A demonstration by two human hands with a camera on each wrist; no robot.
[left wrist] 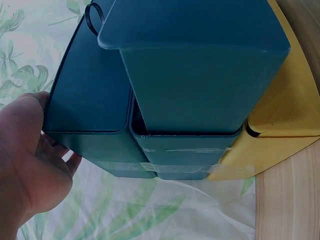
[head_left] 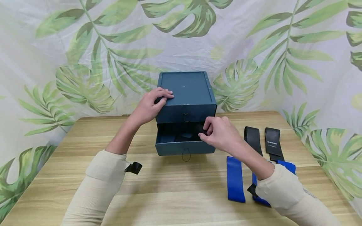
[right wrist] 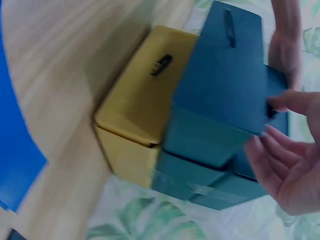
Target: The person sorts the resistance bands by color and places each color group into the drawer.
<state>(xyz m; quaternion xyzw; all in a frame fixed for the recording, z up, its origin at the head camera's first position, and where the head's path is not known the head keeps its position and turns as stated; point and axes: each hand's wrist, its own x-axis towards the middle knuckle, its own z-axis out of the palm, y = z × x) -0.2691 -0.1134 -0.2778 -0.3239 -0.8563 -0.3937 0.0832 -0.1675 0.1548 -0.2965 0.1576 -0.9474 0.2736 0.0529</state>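
Observation:
A dark blue drawer box stands at the back of the table. Its lower drawer is pulled out toward me, with dark items lying inside; the upper drawer is closed. My left hand rests on the box's top at its left front edge, fingers laid over the top. At the open drawer's right side is my right hand, its thumb and fingers pinching a small black item. That item is mostly hidden by the fingers, so I cannot tell its kind.
A yellow drawer forms the bottom level. Right of the box lie two black resistance bands and several blue bands, partly under my right forearm. A leaf-patterned cloth hangs behind the table.

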